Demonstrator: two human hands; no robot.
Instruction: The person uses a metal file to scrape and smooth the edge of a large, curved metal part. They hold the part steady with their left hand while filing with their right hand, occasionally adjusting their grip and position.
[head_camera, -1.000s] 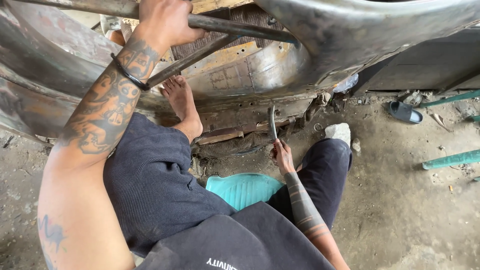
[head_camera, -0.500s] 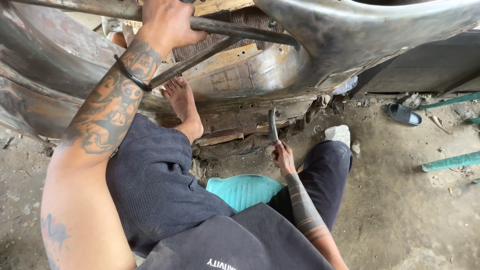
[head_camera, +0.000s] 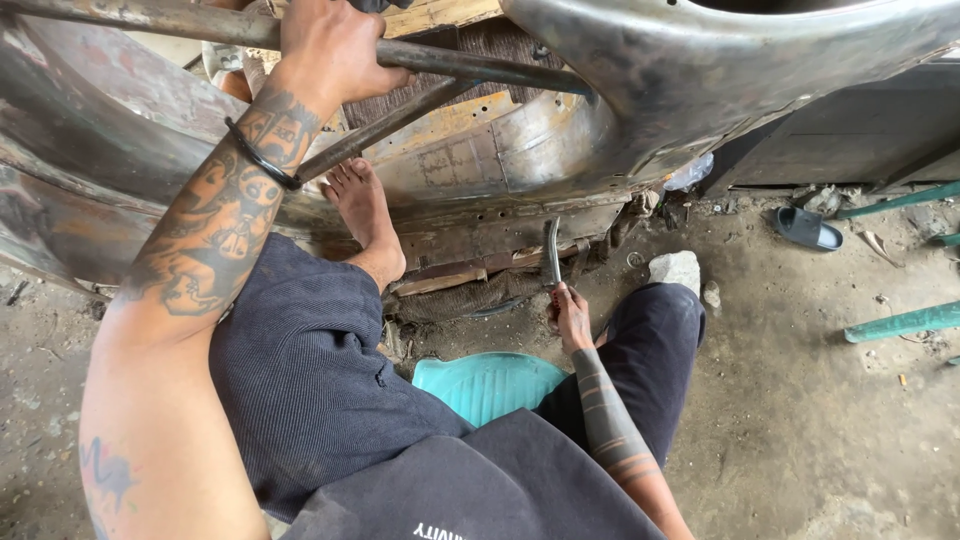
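Since the earlier frame little has shifted: the left hand (head_camera: 335, 48) still grips the rusty steel bar (head_camera: 460, 63), while the right hand (head_camera: 572, 315) stays clenched around the curved grey metal pry tool (head_camera: 552, 250), its tip against the lower edge of the dented bare-metal body panel (head_camera: 640, 90). If the tool slips off that rusted seam, the knuckles could strike sharp metal, and the bare foot (head_camera: 362, 215) braced against the panel sits close by.

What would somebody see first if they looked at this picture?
Probably the big rusty curved metal shell across the top, with the left hand gripping a metal bar that runs along it. Lower down in the middle, the right hand holds a bent metal tool against the shell's bottom edge, beside a bare foot pressed against it.
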